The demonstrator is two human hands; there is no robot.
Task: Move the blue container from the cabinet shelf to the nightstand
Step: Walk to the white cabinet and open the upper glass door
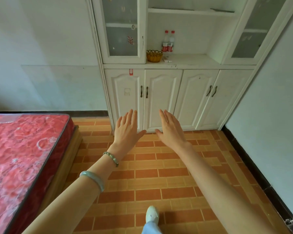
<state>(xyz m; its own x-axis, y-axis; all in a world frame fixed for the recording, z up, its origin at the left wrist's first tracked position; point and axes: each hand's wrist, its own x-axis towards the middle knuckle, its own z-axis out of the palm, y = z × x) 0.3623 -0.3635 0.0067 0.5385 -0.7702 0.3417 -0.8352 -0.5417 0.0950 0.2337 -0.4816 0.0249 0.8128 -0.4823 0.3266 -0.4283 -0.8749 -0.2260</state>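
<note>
A white cabinet (161, 98) stands against the far wall, with an open shelf (189, 60) at its middle. No blue container and no nightstand are in view. My left hand (127, 130) and my right hand (170, 130) are stretched out flat in front of me, palms down, fingers apart and empty. Both hover in front of the lower cabinet doors, well below the shelf. A beaded bracelet and a pale bangle are on my left forearm.
On the shelf stand a yellow wire basket (154, 55), two red-capped water bottles (168, 41) and a small white object (167, 60). A bed with a red mattress (24, 157) fills the left. Orange tiled floor (150, 179) lies between; my shoe (152, 214) shows below.
</note>
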